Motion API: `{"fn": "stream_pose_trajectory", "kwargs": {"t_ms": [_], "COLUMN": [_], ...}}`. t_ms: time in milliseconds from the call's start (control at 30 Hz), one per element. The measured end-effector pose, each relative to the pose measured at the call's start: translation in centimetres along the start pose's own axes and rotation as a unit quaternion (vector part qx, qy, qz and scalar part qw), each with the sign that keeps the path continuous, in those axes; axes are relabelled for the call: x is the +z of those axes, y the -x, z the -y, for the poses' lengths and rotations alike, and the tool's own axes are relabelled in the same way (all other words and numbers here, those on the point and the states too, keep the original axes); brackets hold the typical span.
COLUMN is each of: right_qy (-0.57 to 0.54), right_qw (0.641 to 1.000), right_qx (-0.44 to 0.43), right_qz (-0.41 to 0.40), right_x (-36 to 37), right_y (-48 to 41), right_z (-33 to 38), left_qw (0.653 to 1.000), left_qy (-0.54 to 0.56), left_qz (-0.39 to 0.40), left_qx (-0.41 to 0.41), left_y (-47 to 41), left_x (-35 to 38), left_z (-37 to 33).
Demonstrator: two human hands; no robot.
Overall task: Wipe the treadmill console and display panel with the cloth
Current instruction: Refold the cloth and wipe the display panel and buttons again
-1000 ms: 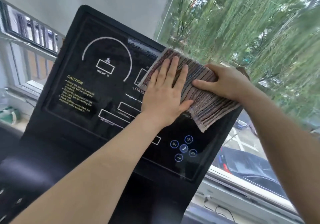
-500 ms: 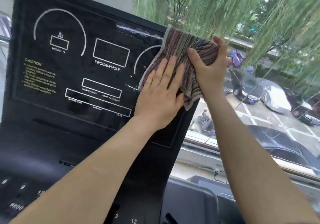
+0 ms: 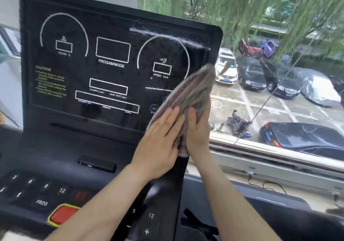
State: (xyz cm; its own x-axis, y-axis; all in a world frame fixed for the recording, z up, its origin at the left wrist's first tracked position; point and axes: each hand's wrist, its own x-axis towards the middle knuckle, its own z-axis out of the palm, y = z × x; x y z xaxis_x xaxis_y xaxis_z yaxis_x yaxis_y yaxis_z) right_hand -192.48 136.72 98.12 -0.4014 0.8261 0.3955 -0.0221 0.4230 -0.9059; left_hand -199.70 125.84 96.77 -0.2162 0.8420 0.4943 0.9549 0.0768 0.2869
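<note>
The black treadmill display panel (image 3: 111, 69) stands upright with white dial outlines and "PROGAM/MODE" printed on it. A brown striped cloth (image 3: 193, 93) lies over its lower right corner and right edge, covering the buttons there. My left hand (image 3: 162, 145) presses flat on the cloth's lower left part, fingers straight. My right hand (image 3: 198, 131) holds the cloth at the panel's right edge, thumb on the front and fingers hidden behind. A wet streak (image 3: 167, 36) runs across the panel's top right.
Below the panel, the console deck (image 3: 55, 157) carries number keys and a red stop button (image 3: 63, 215). Right of the panel is a window sill (image 3: 279, 153) with a car park far below. A handrail (image 3: 279, 201) runs at the lower right.
Both hands and the cloth have slid down the panel's right side from the top right corner to the lower right. The speed dial is now uncovered. The view has shifted downwards.
</note>
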Motion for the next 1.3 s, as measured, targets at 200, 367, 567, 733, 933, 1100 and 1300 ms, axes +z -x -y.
{"fn": "stream_pose_trajectory", "kwargs": {"t_ms": [200, 367, 567, 733, 933, 1100, 1300], "right_qy": [0.233, 0.386, 0.025, 0.177, 0.274, 0.362, 0.365], "right_qw": [0.957, 0.888, 0.924, 0.898, 0.855, 0.914, 0.901], "right_qx": [0.09, -0.002, 0.119, 0.086, 0.025, -0.114, -0.218], "right_qz": [0.15, 0.249, 0.362, 0.393, 0.441, 0.141, -0.079], "right_x": [-3.2, -7.4, -7.1, -7.4, -7.8, -6.8, -0.8], "right_y": [6.1, 3.7, 3.2, 1.4, -0.5, -1.6, 0.2], "right_z": [-1.3, 4.0, 9.8, 9.6, 9.7, 8.4, 5.5], "left_qw": [0.995, 0.934, 0.688, 0.782, 0.886, 0.942, 0.946], "left_qy": [0.075, 0.273, 0.64, 0.51, 0.336, 0.199, -0.007], "left_qz": [0.042, -0.074, 0.037, -0.079, 0.165, 0.033, -0.195], "left_qx": [-0.048, -0.218, -0.341, -0.35, -0.274, -0.27, -0.26], "left_y": [7.1, 4.8, 3.1, 3.6, 3.6, 1.1, -4.2], "left_x": [1.4, -2.0, -4.3, -7.7, -13.8, -13.4, -8.5], "left_z": [-0.5, -1.9, -2.7, -0.2, 2.3, 3.8, 2.5]}}
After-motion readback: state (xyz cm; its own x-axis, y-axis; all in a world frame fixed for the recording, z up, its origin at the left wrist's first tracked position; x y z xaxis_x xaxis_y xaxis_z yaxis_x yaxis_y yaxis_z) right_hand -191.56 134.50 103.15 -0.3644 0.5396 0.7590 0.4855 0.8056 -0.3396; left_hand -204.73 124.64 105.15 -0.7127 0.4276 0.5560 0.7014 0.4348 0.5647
